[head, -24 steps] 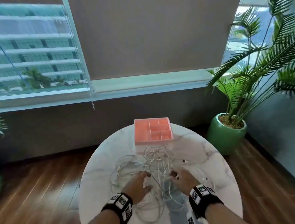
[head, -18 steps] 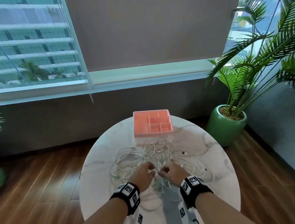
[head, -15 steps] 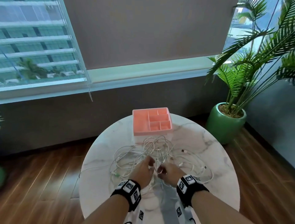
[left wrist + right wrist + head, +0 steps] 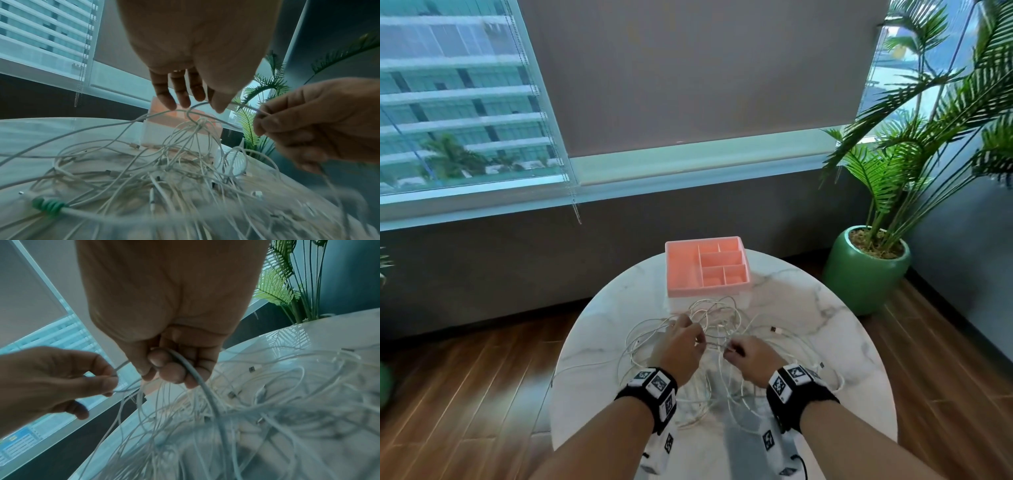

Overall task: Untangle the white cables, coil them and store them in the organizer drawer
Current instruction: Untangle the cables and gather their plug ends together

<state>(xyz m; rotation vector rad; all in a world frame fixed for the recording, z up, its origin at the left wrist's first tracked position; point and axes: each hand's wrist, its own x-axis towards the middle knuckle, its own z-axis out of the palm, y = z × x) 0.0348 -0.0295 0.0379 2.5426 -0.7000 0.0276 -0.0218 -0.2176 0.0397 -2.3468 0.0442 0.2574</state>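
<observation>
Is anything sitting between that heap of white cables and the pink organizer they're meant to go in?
Nothing visible. The white cables lie right in front of the pink organizer on the table, and its open compartments look empty.

Your forearms are bare, with no sleeves in view. On each wrist you wear a wide black band, the left wristband (image 4: 650, 394) and the right wristband (image 4: 796, 389), each carrying white square tiles printed with black-and-white fiducial patterns on the top and side faces. Below each band hangs a white block bearing more of the same markers, and a thin black cable (image 4: 802, 464) loops from the right one. Your left hand (image 4: 681, 346) and right hand (image 4: 751, 356) are ungloved.
</observation>
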